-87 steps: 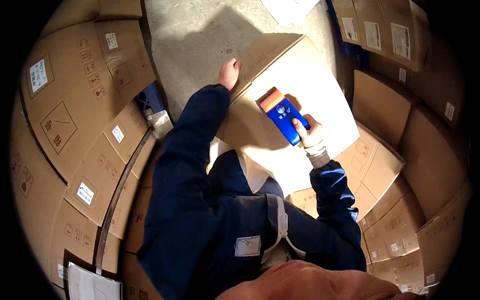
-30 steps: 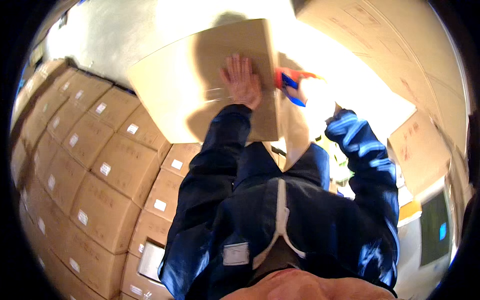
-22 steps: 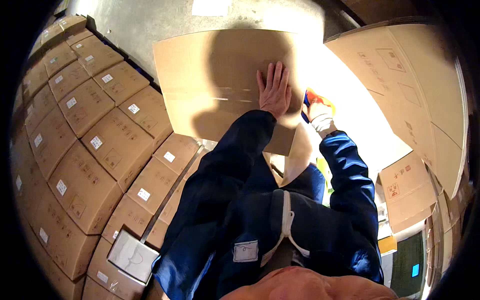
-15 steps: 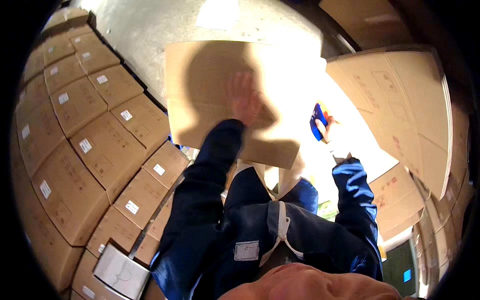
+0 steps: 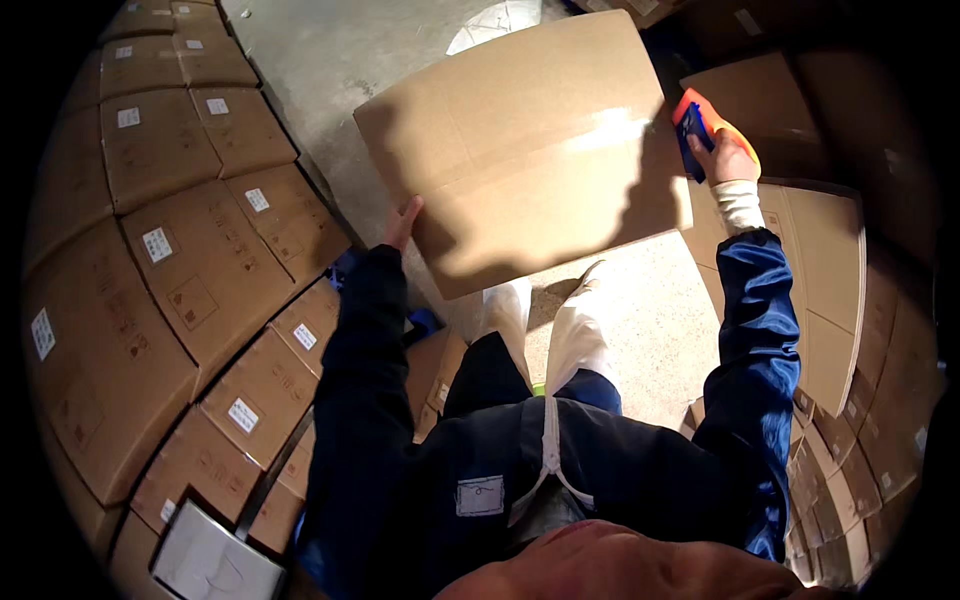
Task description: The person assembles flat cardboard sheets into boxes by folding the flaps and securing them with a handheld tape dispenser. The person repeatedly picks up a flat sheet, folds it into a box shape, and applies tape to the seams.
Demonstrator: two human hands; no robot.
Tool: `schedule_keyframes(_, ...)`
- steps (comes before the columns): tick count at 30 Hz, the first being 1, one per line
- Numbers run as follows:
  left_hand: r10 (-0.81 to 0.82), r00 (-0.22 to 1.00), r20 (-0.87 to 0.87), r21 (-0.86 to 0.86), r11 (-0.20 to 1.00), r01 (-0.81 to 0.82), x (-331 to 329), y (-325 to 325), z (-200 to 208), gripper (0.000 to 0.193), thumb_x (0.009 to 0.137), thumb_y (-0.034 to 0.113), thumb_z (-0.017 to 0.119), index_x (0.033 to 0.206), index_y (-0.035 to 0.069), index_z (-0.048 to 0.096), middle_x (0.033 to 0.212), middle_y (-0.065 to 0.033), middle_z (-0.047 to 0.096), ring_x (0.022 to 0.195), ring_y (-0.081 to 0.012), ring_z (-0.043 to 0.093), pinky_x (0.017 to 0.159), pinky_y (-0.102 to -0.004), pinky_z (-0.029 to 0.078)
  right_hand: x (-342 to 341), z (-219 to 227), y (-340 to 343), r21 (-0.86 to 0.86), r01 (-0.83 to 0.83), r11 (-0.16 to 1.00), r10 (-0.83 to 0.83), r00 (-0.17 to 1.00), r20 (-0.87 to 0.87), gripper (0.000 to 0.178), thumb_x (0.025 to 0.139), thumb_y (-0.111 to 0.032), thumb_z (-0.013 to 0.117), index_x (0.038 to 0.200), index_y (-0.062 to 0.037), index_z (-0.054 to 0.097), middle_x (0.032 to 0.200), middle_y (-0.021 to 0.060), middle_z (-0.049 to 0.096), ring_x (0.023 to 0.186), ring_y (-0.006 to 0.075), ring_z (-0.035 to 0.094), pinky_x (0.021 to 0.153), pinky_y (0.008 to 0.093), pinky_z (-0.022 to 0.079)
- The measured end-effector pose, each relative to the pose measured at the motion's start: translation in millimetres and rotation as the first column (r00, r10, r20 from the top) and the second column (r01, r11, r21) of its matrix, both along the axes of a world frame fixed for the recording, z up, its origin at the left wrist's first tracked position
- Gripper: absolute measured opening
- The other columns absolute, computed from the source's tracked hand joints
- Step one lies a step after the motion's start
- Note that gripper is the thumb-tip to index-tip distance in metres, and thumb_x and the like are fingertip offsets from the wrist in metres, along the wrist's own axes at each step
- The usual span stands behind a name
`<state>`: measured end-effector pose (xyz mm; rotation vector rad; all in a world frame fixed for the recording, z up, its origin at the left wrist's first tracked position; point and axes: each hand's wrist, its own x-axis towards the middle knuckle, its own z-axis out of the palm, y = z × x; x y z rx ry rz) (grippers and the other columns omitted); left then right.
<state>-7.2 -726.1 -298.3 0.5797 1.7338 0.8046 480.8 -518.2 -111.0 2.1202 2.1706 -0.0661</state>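
Observation:
A brown cardboard box (image 5: 530,150) is in front of me, tilted, with a glossy strip of tape along its middle seam. My left hand (image 5: 400,222) grips its left edge, thumb on the near side and the other fingers mostly hidden. At the box's right edge, my right hand (image 5: 730,158) is closed round an orange and blue tape dispenser (image 5: 692,140). Whether that hand also touches the box I cannot tell. A white cuff (image 5: 738,205) covers my right wrist.
Stacked cartons (image 5: 190,260) with white labels rise on the left. Flattened cardboard sheets (image 5: 825,290) lean on the right, with more boxes behind. A silvery flat panel (image 5: 215,560) sits at the lower left. Concrete floor (image 5: 320,80) shows beyond the box.
The box has turned and moved up and away from my legs. My left hand has gone from lying flat on top to its left edge. My right hand has moved up and right with the dispenser.

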Motion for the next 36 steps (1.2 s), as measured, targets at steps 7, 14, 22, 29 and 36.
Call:
schedule_keyframes(7,0.148,0.924,0.353,-0.034,0.989,-0.145,26.0,9.2,2.9,0.087,0.075,0.036,0.065,0.134,0.0,0.011,0.134,-0.0165,0.028,0.123,-0.0272,0.029,0.1,-0.0356,0.025,-56.8,31.4,-81.5,-0.218,0.279,0.935,-0.328,0.451,-0.83,0.041,0.079,-0.04,0.059,0.084,0.0007,0.06,0.066,0.0053,0.057,0.062,0.0116,0.051,0.056,0.0253,0.042)
schedule_keyframes(14,-0.197,0.861,0.47,0.254,0.964,0.082,65.4,64.7,170.6,0.033,0.084,0.026,0.057,0.105,0.001,0.053,0.108,-0.0069,0.054,0.101,-0.017,0.05,0.09,-0.0317,0.036,-139.3,71.0,-160.9,-0.364,0.052,0.93,-0.364,0.271,-0.891,0.031,0.079,-0.031,0.06,0.085,-0.0003,0.057,0.07,0.0013,0.056,0.062,0.0075,0.049,0.057,0.021,0.041)
schedule_keyframes(22,-0.164,0.303,0.939,0.049,0.934,0.354,70.0,107.8,221.3,0.023,0.084,0.015,0.056,0.102,0.0,0.056,0.099,-0.006,0.059,0.094,-0.0131,0.054,0.085,-0.0266,0.042,-159.8,89.2,-169.8,-0.322,-0.084,0.943,-0.289,0.274,-0.917,0.033,0.072,-0.03,0.066,0.082,-0.0004,0.056,0.066,0.0035,0.055,0.061,0.0096,0.05,0.058,0.0229,0.041)
schedule_keyframes(29,-0.289,0.814,0.504,0.186,0.957,0.224,46.9,196.6,170.2,0.008,0.081,0.008,0.056,0.083,0.001,0.059,0.073,-0.0041,0.06,0.067,-0.0116,0.056,0.062,-0.0238,0.045,-167.0,91.5,-139.9,-0.402,-0.041,0.915,-0.362,0.361,-0.859,0.035,0.073,-0.028,0.067,0.088,0.0015,0.056,0.071,0.0081,0.059,0.066,0.0123,0.055,0.062,0.0254,0.045)
schedule_keyframes(36,-0.205,0.866,-0.457,0.352,0.852,0.388,23.0,373.2,80.6,0.018,0.076,0.02,0.054,0.079,0.006,0.063,0.071,-0.0058,0.063,0.07,-0.0157,0.06,0.065,-0.0288,0.045,-191.3,30.8,-54.0,-0.351,0.092,0.932,-0.362,0.23,-0.903,0.028,0.077,-0.026,0.065,0.082,0.0006,0.056,0.065,0.0059,0.057,0.06,0.0093,0.052,0.055,0.0244,0.043)
